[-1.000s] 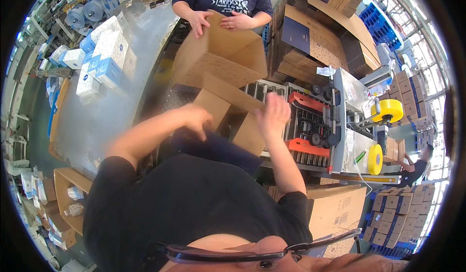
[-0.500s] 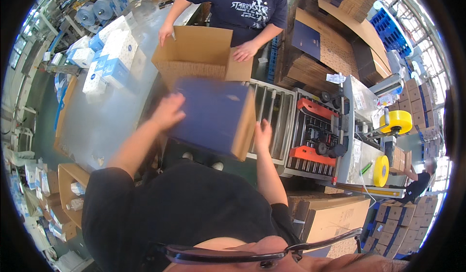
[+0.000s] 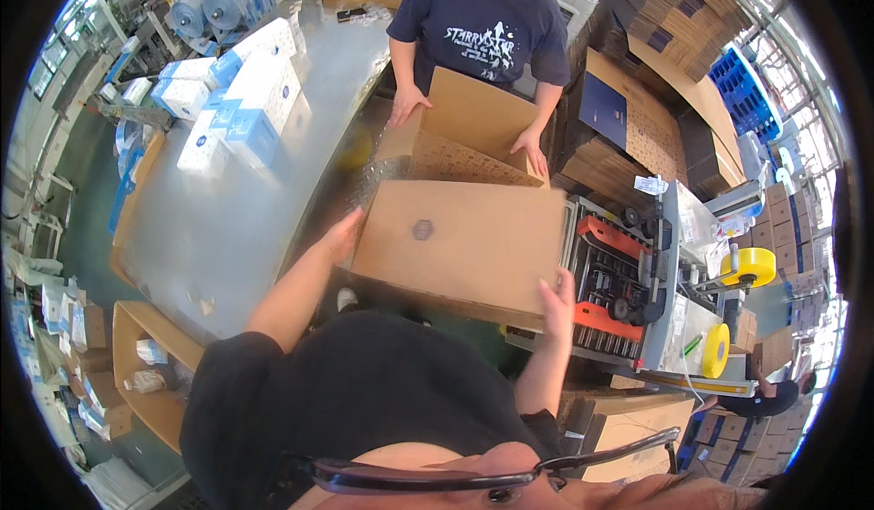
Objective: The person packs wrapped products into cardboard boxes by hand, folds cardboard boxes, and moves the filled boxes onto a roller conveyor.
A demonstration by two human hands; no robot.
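Note:
Between my two hands is a cardboard box (image 3: 464, 248), a plain brown face with a small dark mark turned up toward me. My left hand (image 3: 342, 237) presses against its left side. At its near right corner my right hand (image 3: 557, 302) grips, thumb and fingers bent around the edge. Just beyond stands an open cardboard box (image 3: 478, 141) with its flaps raised. A co-worker across from me has one hand (image 3: 410, 104) at its left and the other (image 3: 530, 150) at its right. The fingertips of my left hand are partly hidden.
White and blue packages (image 3: 246, 100) stand on the metal table (image 3: 228, 255) to my left. On the right are a roller conveyor with a red-railed taping machine (image 3: 610, 278) and yellow tape rolls (image 3: 716, 351). Flat cardboard stacks (image 3: 592, 146) lie behind it. An open carton (image 3: 150, 364) sits lower left.
The box in my hands has turned from its dark blue face to a brown one. My right hand has closed onto its corner. The co-worker's open box now sits at a different angle.

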